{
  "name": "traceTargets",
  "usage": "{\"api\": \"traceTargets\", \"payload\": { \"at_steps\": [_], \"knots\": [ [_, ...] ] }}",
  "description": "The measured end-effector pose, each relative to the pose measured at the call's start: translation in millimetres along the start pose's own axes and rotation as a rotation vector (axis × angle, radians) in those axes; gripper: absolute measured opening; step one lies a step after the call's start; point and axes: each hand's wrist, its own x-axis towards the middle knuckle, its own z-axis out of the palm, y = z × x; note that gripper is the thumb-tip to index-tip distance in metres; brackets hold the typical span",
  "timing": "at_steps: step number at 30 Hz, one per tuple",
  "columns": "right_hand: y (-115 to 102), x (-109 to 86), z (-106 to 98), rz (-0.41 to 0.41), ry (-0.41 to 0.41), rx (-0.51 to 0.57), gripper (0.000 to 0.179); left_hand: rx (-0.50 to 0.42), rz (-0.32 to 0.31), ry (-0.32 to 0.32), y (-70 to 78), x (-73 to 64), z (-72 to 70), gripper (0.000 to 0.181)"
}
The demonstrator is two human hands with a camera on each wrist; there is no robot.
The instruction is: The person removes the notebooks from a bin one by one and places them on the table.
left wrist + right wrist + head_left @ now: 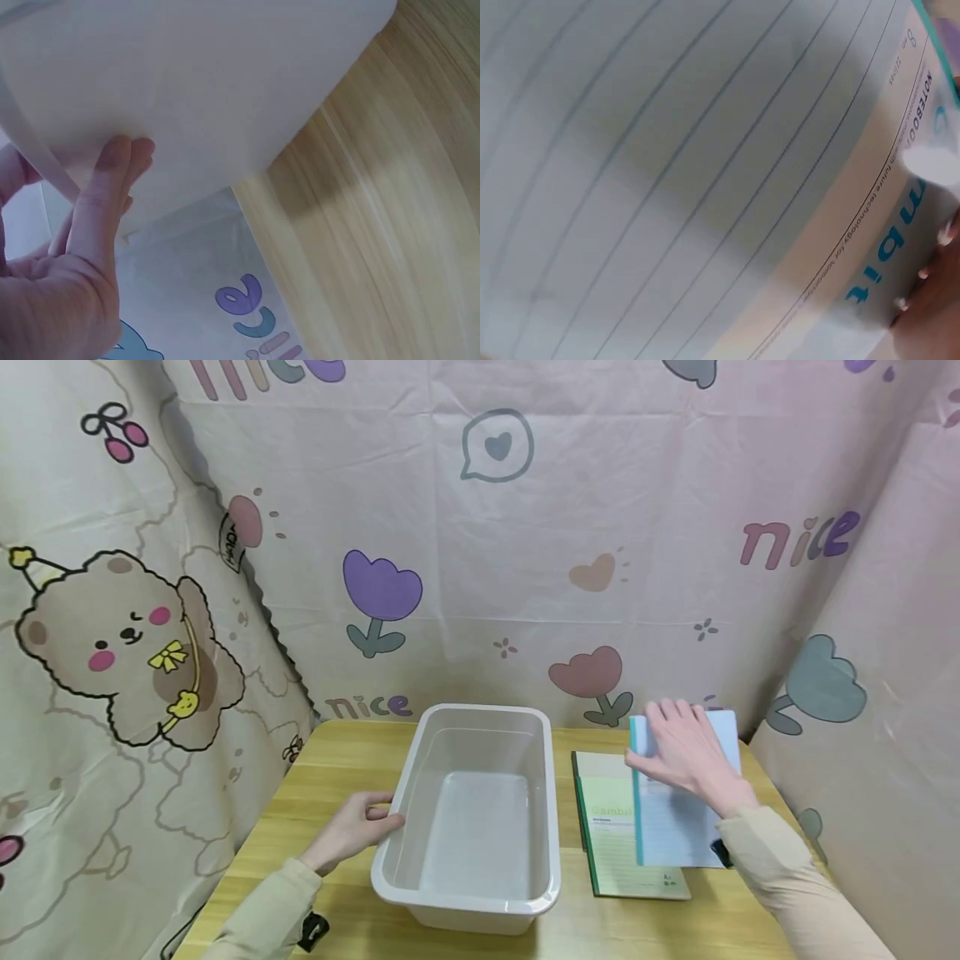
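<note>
A white plastic bin stands on the table with nothing visible inside. My left hand grips its left rim, thumb over the edge; in the left wrist view, the fingers lie against the outer wall. To the right, my right hand holds a light blue notebook near its top, thumb at the teal spine. That notebook overlaps a pale green notebook, under which a cream notebook shows. The right wrist view is filled by the blue notebook's lined cover.
The wooden table carries the bin and notebooks. A printed curtain hangs close behind its back edge, and more printed cloth stands along the left side.
</note>
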Motion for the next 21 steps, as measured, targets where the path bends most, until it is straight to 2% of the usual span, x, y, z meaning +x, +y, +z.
{"api": "traceTargets", "payload": {
  "at_steps": [6,10,13,21],
  "knots": [
    [47.4,-45.9,39.3,0.033,-0.102,0.0,0.051,0.012,-0.032,0.001,-3.8,-2.5,-8.8,0.064],
    [65.4,-64.8,61.5,0.073,-0.166,0.025,0.056,0.012,-0.059,0.019,-6.3,-0.7,-14.1,0.065],
    [71.9,-71.4,72.7,0.095,-0.193,0.038,0.059,0.006,-0.067,0.03,-9.3,0.8,-17.2,0.064],
    [79.5,-75.3,87.6,0.146,-0.187,0.107,0.067,-0.027,-0.098,0.07,-18.1,5.7,-20.1,0.062]
  ]
}}
